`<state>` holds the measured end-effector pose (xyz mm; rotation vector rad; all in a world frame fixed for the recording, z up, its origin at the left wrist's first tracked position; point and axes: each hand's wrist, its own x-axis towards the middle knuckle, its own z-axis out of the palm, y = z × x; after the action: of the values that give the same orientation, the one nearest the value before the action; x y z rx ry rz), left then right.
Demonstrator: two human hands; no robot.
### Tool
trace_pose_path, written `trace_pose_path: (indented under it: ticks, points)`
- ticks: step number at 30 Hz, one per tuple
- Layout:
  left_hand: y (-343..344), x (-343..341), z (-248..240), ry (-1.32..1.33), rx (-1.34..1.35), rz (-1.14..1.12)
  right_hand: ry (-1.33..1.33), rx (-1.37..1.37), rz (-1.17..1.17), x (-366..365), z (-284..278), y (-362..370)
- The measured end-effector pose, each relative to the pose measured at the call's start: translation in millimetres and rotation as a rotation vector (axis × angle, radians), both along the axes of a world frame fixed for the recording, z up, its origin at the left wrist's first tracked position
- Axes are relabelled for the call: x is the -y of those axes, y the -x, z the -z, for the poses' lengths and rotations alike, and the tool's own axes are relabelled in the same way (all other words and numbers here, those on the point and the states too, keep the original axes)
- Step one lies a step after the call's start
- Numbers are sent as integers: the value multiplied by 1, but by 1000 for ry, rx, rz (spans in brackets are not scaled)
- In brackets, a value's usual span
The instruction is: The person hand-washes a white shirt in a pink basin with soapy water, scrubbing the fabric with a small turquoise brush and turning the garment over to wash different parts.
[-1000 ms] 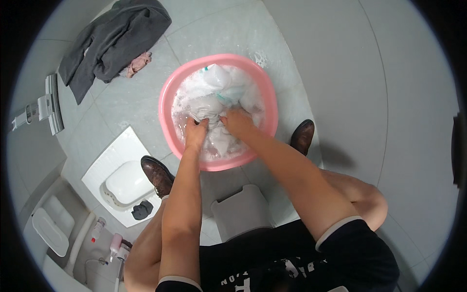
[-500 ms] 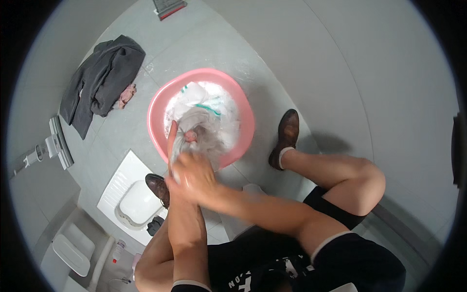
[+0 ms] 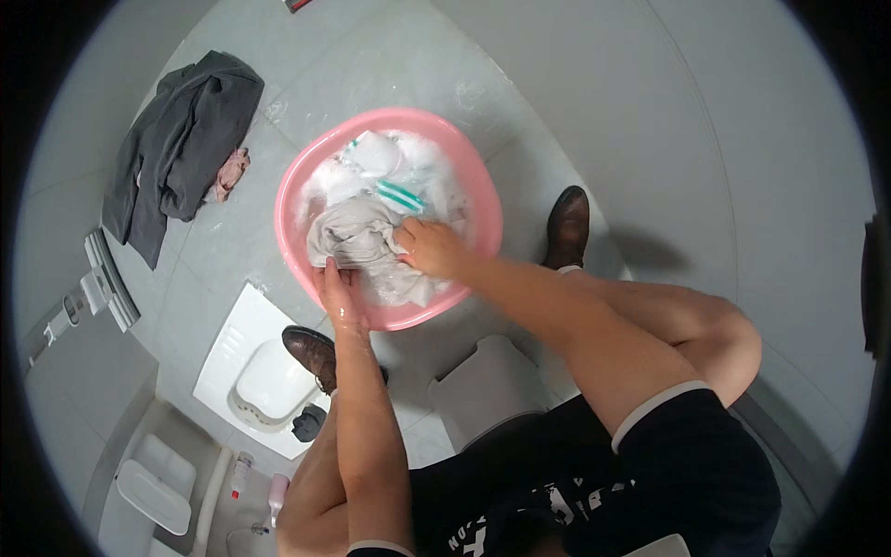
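Note:
A round pink basin (image 3: 484, 200) stands on the tiled floor in front of me, holding sudsy water and wet laundry. In it, a light grey garment (image 3: 357, 227) lies bunched on top of the soaking pieces. My right hand (image 3: 429, 249) is closed on the garment's right side, fingers curled into the fabric. At its near-left edge my left hand (image 3: 340, 292) grips the same cloth, thumb up; its other fingers are partly hidden. Beyond the garment are a white cloth (image 3: 376, 154) and a cloth with green stripes (image 3: 401, 196), both among foam.
Dark grey clothing (image 3: 190, 139) lies on the floor at left, beside a small pink cloth (image 3: 232, 172). A squat toilet (image 3: 218, 371) is left of my shoe. A squeegee mop (image 3: 111, 278) leans at left. A grey stool (image 3: 487, 385) stands near me; a wall rises at right.
My hands, crossed together over the basin's near rim before, are now apart inside it. The grey garment has gone from a tight bunch between them to a looser heap. The view has shifted slightly.

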<state>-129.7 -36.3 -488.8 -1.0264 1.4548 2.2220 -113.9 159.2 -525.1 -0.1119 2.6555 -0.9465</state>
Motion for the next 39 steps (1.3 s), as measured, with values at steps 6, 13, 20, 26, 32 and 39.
trace_pose_path:
  ticks: [6,13,20,26,32,39]
  points:
    - [14,-71,-19,-107,70,-72,-157,109,236,-7,7,19]
    - [59,-27,-32,-703,2,62,262,-228,101,91,-214,-32]
    - [40,-38,-39,-401,56,149,201,-35,442,75,-129,51]
    - [10,-49,-15,-56,1,186,-80,362,506,-6,-37,57]
    - [2,-26,-8,-283,133,173,-267,-221,-131,4,-40,2]
    - [19,-43,-25,-193,259,198,-178,500,55,5,-38,34]
